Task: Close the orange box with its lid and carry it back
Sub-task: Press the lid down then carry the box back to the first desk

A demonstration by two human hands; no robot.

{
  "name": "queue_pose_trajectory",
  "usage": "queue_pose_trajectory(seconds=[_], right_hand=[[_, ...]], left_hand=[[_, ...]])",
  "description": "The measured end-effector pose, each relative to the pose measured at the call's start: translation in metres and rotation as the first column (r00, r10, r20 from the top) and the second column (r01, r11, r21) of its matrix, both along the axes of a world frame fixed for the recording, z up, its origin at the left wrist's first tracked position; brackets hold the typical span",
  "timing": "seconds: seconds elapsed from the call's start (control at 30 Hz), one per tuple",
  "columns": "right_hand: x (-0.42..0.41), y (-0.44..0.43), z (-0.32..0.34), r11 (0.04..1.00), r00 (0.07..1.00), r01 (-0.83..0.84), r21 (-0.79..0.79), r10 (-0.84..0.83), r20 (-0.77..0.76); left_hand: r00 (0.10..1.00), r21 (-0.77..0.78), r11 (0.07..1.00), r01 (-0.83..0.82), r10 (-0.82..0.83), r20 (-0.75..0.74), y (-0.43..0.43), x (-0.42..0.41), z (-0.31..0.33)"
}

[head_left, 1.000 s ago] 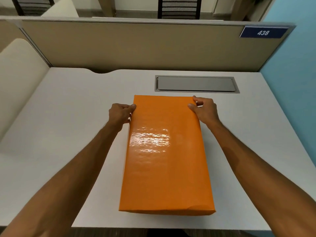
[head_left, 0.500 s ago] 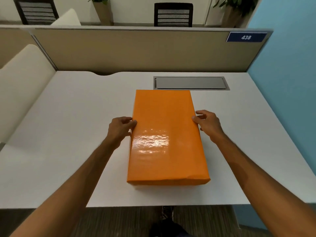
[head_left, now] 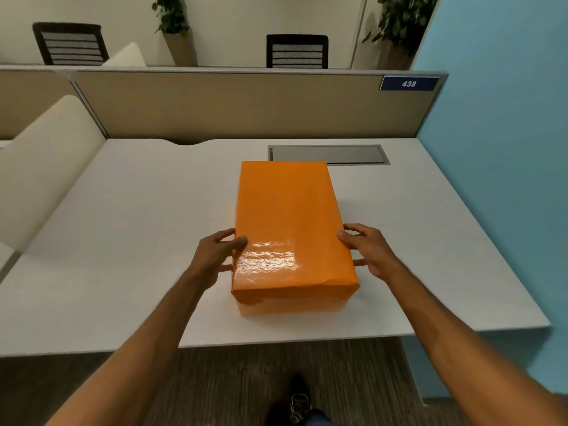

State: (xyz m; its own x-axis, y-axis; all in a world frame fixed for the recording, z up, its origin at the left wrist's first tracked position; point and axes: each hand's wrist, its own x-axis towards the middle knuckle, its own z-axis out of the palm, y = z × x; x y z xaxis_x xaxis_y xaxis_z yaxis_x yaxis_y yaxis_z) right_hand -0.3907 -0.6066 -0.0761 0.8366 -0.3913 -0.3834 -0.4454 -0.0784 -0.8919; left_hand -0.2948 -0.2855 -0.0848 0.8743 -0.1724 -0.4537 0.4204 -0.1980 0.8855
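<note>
The orange box [head_left: 289, 222] lies lengthwise on the white desk [head_left: 123, 241] with its glossy lid fitted on top. My left hand [head_left: 215, 256] grips the box's left side near the front corner, thumb on the lid. My right hand [head_left: 368, 250] holds the right side opposite it, thumb on the lid edge and fingers down the side wall. The box's lower front wall shows paler below the lid's rim.
A grey cable hatch [head_left: 327, 154] is set in the desk just behind the box. A beige partition [head_left: 246, 106] closes the back and a blue wall [head_left: 498, 179] the right. The desk's front edge [head_left: 276, 341] is close; my shoe [head_left: 298, 404] shows on the floor below.
Both hands slid back along the box's sides from the far corners toward the near end. The view has pulled back from the desk, so its front edge and the floor now show.
</note>
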Motion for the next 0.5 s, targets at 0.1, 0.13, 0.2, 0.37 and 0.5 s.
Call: queue_pose_trajectory(seconds=[0.1,0.13,0.2,0.37,0.5], right_hand=[[-0.006,-0.002,-0.004,0.987,0.999,-0.037,0.153,0.043,-0.033],[-0.008,-0.004,-0.006,0.980,0.998,-0.048,0.194,0.057,-0.042],[-0.010,-0.007,-0.010,0.958,0.996,-0.066,0.279,0.080,-0.038],[-0.007,-0.011,-0.015,0.927,0.995,-0.093,0.363,0.100,-0.002],[0.002,-0.012,-0.013,0.919,0.993,-0.114,0.378,0.116,0.017]], left_hand=[[0.995,-0.041,0.999,0.028,-0.032,-0.097,0.002,-0.005,0.000],[0.992,-0.056,0.998,0.036,-0.042,-0.122,0.002,-0.006,0.000],[0.987,-0.080,0.995,0.054,-0.065,-0.148,0.003,-0.008,0.000],[0.991,-0.074,0.997,0.022,-0.032,-0.127,0.001,-0.011,0.000],[0.994,-0.065,0.998,-0.001,-0.005,-0.105,0.005,-0.010,0.005]])
